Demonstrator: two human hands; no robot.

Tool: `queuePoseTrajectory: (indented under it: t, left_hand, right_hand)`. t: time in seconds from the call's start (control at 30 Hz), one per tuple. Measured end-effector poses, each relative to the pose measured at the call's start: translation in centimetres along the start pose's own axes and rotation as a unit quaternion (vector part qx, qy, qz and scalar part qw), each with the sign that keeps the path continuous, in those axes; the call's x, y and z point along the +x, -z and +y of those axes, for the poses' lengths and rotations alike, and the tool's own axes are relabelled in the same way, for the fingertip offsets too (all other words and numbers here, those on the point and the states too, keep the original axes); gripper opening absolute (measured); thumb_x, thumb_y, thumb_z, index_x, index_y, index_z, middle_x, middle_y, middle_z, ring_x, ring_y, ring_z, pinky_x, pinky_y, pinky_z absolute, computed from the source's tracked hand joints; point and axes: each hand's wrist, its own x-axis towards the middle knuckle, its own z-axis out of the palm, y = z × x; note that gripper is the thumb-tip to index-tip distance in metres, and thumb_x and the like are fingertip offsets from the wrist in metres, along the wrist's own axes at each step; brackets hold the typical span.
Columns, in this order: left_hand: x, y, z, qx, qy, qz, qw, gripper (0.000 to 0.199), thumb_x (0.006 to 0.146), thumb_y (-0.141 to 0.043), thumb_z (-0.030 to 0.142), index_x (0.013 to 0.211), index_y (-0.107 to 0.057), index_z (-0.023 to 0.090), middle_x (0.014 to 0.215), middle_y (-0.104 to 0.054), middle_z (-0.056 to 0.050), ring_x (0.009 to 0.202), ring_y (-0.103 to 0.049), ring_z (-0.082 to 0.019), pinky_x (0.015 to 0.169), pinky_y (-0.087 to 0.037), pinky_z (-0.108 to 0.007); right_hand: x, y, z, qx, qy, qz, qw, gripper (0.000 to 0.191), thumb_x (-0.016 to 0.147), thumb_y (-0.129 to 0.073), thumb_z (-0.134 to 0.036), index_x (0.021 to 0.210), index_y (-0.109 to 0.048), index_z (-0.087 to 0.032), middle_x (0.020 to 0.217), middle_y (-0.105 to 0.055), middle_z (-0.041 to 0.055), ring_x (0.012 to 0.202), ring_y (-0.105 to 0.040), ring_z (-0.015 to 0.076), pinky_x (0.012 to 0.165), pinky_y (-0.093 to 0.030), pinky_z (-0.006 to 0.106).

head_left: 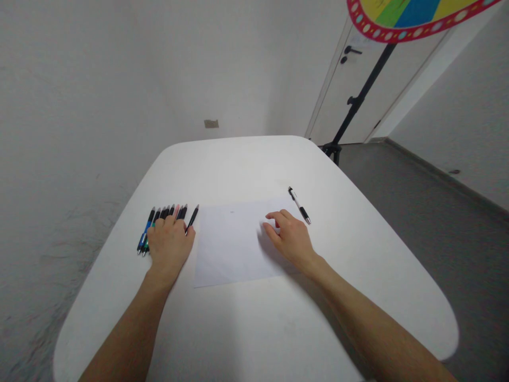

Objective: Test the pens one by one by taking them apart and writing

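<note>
1. blue pen: lies at the left end of the pen row, on the white surface; its blue barrel shows left of the fingers.
2. pen row: pens set side by side, mostly with dark upper ends, one pinkish; the upper ends project past the fingers and the middle portions are covered.
3. left hand: palm down over the pen row, fingers together and bent, thumb out to the right. whether it grips any pen cannot be told; the fingertips are hidden.
4. black pen: at the right end of the row, slanted, its lower end next to the left thumb; contact cannot be confirmed.
5. paper sheet: flat on the surface, between the hands, with a small mark near its upper edge.
6. right hand: over the right part of the sheet, casting a shadow there; thumb and forefinger parted, grasp unloaded.
7. white pen: black grip section, lying slanted on the surface just beyond the right hand.
8. black stand: behind the surface, before a door; carries a multicoloured wheel.
</note>
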Motion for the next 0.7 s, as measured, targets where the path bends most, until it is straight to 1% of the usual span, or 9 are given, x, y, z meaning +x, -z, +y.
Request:
queuePoseTrajectory:
  t: [0.17, 0.3, 0.4, 0.57, 0.7]
  left_hand:
    - [-0.1, 0.1, 0.0, -0.029, 0.007, 0.026, 0.999, 0.038, 0.089, -0.038, 0.035, 0.087, -0.070, 0.016, 0.098, -0.067, -0.015, 0.096, -0.057, -0.032, 0.076, -0.041, -0.043]
    - [-0.3, 0.2, 0.2, -0.084, 0.015, 0.066, 0.994, 0.037, 0.091, -0.038, 0.038, 0.084, -0.069, 0.019, 0.097, -0.066, -0.013, 0.095, -0.056, -0.031, 0.076, -0.040, -0.042]
    - [-0.4, 0.2, 0.5, -0.132, 0.017, 0.089, 0.987, 0.034, 0.092, -0.041, 0.038, 0.081, -0.068, 0.020, 0.096, -0.066, -0.011, 0.094, -0.056, -0.030, 0.079, -0.041, -0.042]
    - [-0.7, 0.6, 1.2, -0.231, 0.005, 0.111, 0.966, 0.030, 0.092, -0.044, 0.037, 0.080, -0.065, 0.019, 0.090, -0.064, -0.011, 0.095, -0.057, -0.029, 0.086, -0.043, -0.044]
    - [-1.1, 1.1, 2.0, -0.326, -0.018, 0.133, 0.936, 0.026, 0.091, -0.045, 0.037, 0.076, -0.060, 0.021, 0.081, -0.061, -0.006, 0.090, -0.057, -0.025, 0.090, -0.045, -0.044]
  right_hand:
    - [0.0, 0.0, 0.1, 0.003, 0.005, 0.008, 1.000, 0.026, 0.092, -0.049, -0.032, 0.104, -0.068, -0.019, 0.090, -0.068, 0.0064, 0.074, -0.063, 0.0186, 0.068, -0.043, 0.030]
    - [-0.1, -0.1, -0.1, 0.005, 0.001, 0.007, 1.000, 0.026, 0.092, -0.049, -0.031, 0.104, -0.068, -0.019, 0.089, -0.068, 0.0062, 0.073, -0.063, 0.0185, 0.068, -0.043, 0.030]
    - [-0.1, -0.1, -0.3, 0.009, 0.000, 0.006, 1.000, 0.025, 0.092, -0.050, -0.031, 0.103, -0.069, -0.019, 0.089, -0.069, 0.0064, 0.073, -0.063, 0.0184, 0.068, -0.042, 0.030]
    - [-0.1, 0.0, -0.5, 0.033, -0.001, 0.002, 0.999, 0.023, 0.091, -0.051, -0.029, 0.102, -0.069, -0.018, 0.086, -0.068, 0.0059, 0.071, -0.062, 0.0176, 0.068, -0.043, 0.030]
    - [-0.2, 0.1, -0.9, 0.062, 0.005, -0.011, 0.998, 0.021, 0.091, -0.054, -0.028, 0.101, -0.069, -0.018, 0.086, -0.069, 0.0056, 0.073, -0.063, 0.0175, 0.070, -0.044, 0.030]
